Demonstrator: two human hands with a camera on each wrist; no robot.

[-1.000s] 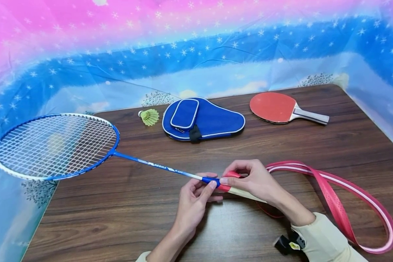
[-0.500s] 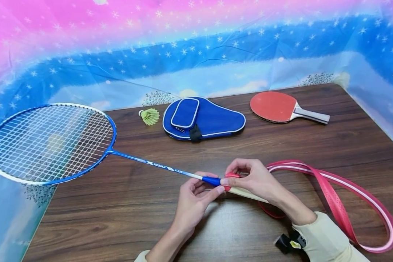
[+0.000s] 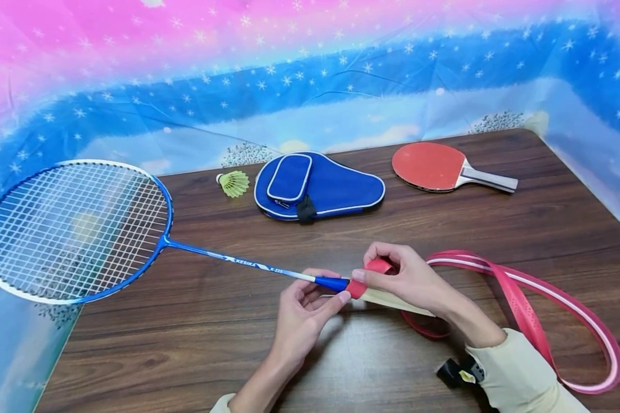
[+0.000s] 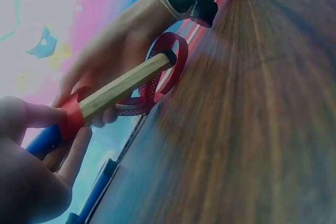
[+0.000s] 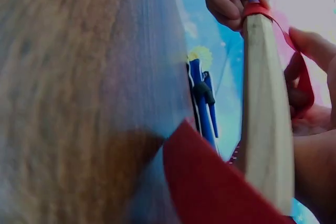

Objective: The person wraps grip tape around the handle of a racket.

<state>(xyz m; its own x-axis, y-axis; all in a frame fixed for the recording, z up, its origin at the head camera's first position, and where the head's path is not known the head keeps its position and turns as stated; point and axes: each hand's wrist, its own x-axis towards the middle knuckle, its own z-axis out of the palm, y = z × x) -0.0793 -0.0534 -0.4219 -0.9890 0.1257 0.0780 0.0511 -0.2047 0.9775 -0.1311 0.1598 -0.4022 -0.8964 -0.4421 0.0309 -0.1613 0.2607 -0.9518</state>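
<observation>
A blue and white badminton racket (image 3: 245,263) is held over the table, its strung head at the left. My left hand (image 3: 305,318) pinches it between thumb and fingers where the blue cone (image 3: 332,284) meets the handle. Bare wood shows along the handle (image 5: 262,93). Red grip tape (image 4: 71,118) wraps once round the handle's top, just below the cone. My right hand (image 3: 413,281) pinches the tape near that wrap, between thumb and fingers. The rest of the tape, with a white stripe on one side, trails in a long loop (image 3: 518,301) at the right.
Toward the back of the wooden table (image 3: 186,367) lie a yellow shuttlecock (image 3: 233,183), a blue paddle case (image 3: 341,186) and a red table tennis paddle (image 3: 427,166). A patterned cloth (image 3: 310,74) hangs behind the table.
The racket has turned, its strung face showing more fully. My right hand has moved slightly right and away from the cone with the tape, and more of the red wrap shows.
</observation>
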